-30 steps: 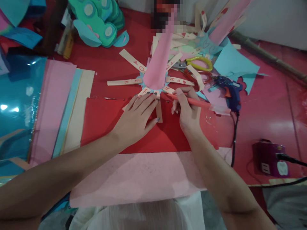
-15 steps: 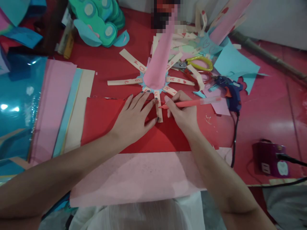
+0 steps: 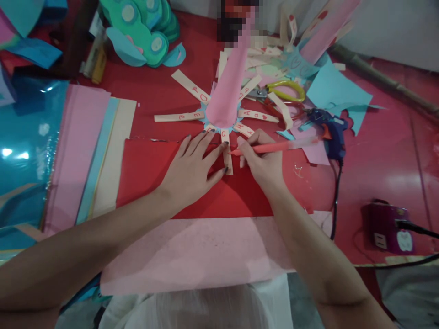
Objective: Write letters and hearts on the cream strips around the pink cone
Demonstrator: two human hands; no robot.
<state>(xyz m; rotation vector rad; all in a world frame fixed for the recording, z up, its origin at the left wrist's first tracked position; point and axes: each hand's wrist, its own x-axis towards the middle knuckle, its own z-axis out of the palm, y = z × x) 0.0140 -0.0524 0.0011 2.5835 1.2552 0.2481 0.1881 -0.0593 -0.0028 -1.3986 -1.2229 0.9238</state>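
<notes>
My right hand (image 3: 262, 155) is closed around a red marker pen (image 3: 274, 147), its tip at a cream paper strip (image 3: 225, 135) that bears a red letter. Fingers spread, my left hand (image 3: 192, 167) lies flat on the red sheet (image 3: 144, 173), with the forefinger and thumb touching the strip's left side. The strip points toward me from the base of a tall pink paper cone (image 3: 225, 100). More lettered strips fan out around that cone over a blue paper rim. Part of the strip is covered by my fingers.
Yellow-handled scissors (image 3: 286, 89) and a blue glue gun (image 3: 331, 128) with a cord lie to the right. Stacked coloured paper (image 3: 77, 155) is at the left. Green paper cutouts (image 3: 147, 32) sit behind. A purple power socket box (image 3: 391, 228) stands at the right edge.
The pen tip and right hand have shifted very slightly to the right. My left hand stays in place on the sheet and strip.
</notes>
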